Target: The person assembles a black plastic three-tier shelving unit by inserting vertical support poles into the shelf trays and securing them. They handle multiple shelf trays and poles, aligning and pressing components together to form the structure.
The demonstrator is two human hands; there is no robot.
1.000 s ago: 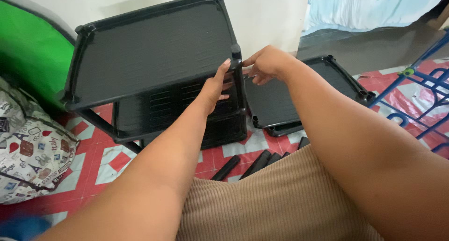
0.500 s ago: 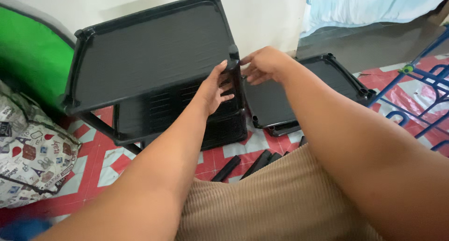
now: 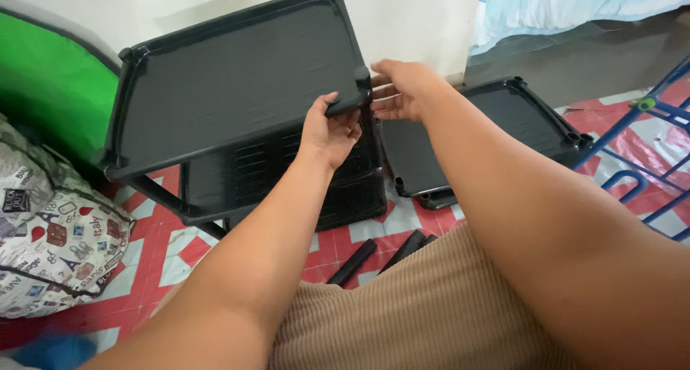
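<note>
A black plastic shelf rack stands tilted on the floor in front of me. Its top tray faces me, and a slatted lower tray sits beneath it. My left hand grips the top tray's near right rim from below, thumb over the edge. My right hand is just right of the tray's corner socket, fingers spread and pointing at it, holding nothing. My legs in tan ribbed fabric fill the foreground.
A second loose black tray lies on the red and white floor mat to the right. Black post tubes lie near my knees. A blue metal frame stands far right, a patterned cushion and green panel on the left.
My left hand shifted from the corner post onto the top tray's rim. My right hand let go of the corner and spread its fingers. The rack barely moved.
</note>
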